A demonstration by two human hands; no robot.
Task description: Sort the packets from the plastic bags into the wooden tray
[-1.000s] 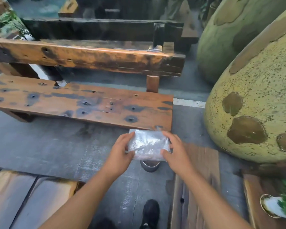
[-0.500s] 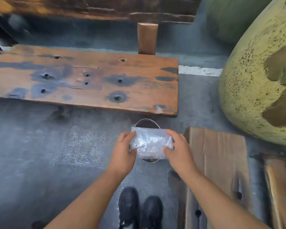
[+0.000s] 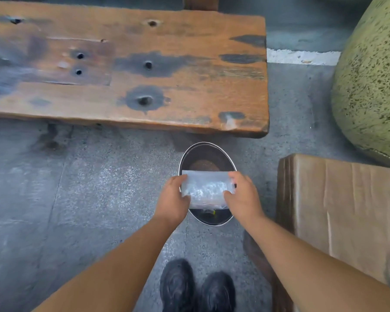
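Note:
A crumpled clear plastic bag (image 3: 205, 189) is held flat between both hands, right over the mouth of a round metal bin (image 3: 206, 152) on the floor. My left hand (image 3: 172, 199) grips the bag's left edge and my right hand (image 3: 242, 197) grips its right edge. The bin's inside is dark, with something brown near the far side and a small yellow-green scrap near the close side. No wooden tray and no packets are in view.
A worn wooden bench seat (image 3: 126, 70) spans the upper frame just beyond the bin. A cardboard-covered block (image 3: 338, 212) stands to the right, with a large speckled green rounded form (image 3: 374, 82) behind it. My black shoes (image 3: 198, 289) stand on grey concrete floor.
The view has tipped down and closer to the floor. Both hands have carried the bag forward and lower, from in front of the bench edge to directly above the bin's opening.

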